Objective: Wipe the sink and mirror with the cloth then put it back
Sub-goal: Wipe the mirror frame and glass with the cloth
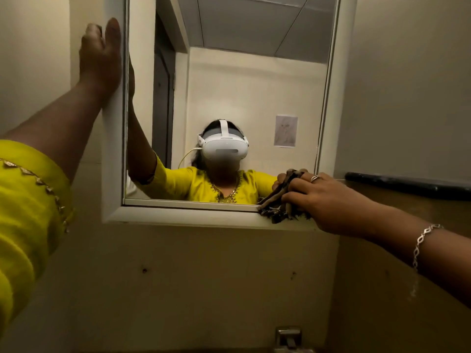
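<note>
A mirror (254, 85) in a white frame (113, 149) hangs on the wall straight ahead. My left hand (100, 57) lies flat against the frame's left side, fingers pointing up and holding nothing. My right hand (323, 200) grips a dark striped cloth (276, 207) and presses it onto the mirror's lower right corner, where glass meets the frame's bottom edge. The sink itself is out of view.
A metal tap fitting (288, 336) shows at the bottom edge below the mirror. A brown panel with a dark rail (407, 183) stands to the right of the mirror. Plain cream wall (191, 271) fills the space under the frame.
</note>
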`<control>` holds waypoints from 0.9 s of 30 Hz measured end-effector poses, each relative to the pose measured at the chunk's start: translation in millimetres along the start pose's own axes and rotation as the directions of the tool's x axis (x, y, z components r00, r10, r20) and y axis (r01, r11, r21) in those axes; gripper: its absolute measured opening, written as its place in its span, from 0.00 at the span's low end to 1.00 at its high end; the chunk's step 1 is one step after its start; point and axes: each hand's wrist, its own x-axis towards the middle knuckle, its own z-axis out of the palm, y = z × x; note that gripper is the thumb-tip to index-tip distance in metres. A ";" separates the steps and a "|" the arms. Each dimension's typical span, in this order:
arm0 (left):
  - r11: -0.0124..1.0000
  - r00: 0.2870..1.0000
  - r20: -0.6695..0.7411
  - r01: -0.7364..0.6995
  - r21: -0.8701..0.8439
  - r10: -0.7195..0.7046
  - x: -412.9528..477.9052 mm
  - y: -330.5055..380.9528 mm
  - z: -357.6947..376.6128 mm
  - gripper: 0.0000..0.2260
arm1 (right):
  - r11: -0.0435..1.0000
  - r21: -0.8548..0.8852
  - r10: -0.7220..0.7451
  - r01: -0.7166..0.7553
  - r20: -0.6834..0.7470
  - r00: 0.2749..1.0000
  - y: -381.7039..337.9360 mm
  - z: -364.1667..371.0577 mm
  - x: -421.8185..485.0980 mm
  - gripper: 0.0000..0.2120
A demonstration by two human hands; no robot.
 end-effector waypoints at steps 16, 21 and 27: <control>0.999 1.000 -0.006 -0.011 -0.045 0.011 3.2 -9.5 2.1 0.26 | 0.978 -0.200 0.066 -0.064 -0.001 0.998 9.5 -6.2 -44.7 0.18; 0.999 1.000 0.008 0.004 -0.045 -0.004 4.1 -10.0 3.2 0.23 | 0.940 -0.321 0.125 -0.119 -0.003 0.992 -2.1 -4.7 -54.8 0.15; 0.999 1.000 0.001 -0.003 -0.037 0.003 -0.1 -3.3 1.7 0.11 | 0.891 -0.416 0.182 -0.184 -0.046 0.982 0.7 -10.2 -52.4 0.15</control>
